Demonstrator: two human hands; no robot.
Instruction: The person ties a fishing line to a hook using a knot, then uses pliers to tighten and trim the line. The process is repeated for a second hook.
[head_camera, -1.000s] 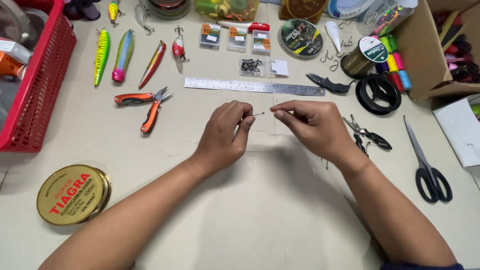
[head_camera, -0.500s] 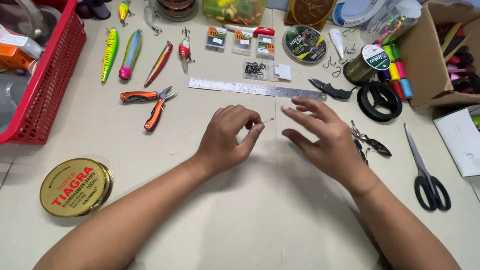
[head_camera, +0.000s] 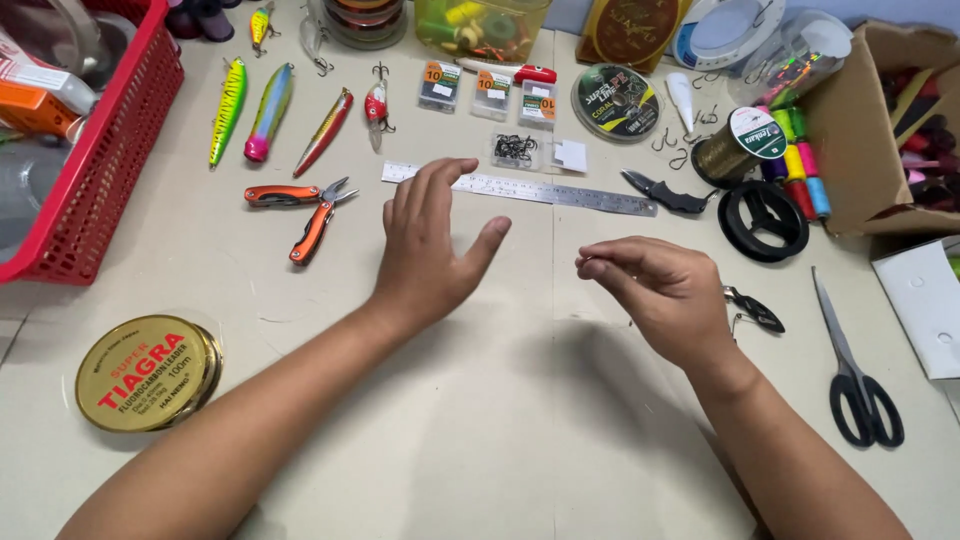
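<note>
On the pale table (head_camera: 480, 440), our left hand (head_camera: 425, 250) hovers with fingers spread wide, its tips over the steel ruler (head_camera: 560, 190). Our right hand (head_camera: 660, 290) is pinched narrow, and what it holds is too fine to see. We judge this a reaching step. Lifting such a flat ruler would call for nails under its edge. The orange multi-tool (head_camera: 305, 205) and the black clippers (head_camera: 755, 310) lie near, and the table toward us is bare.
</note>
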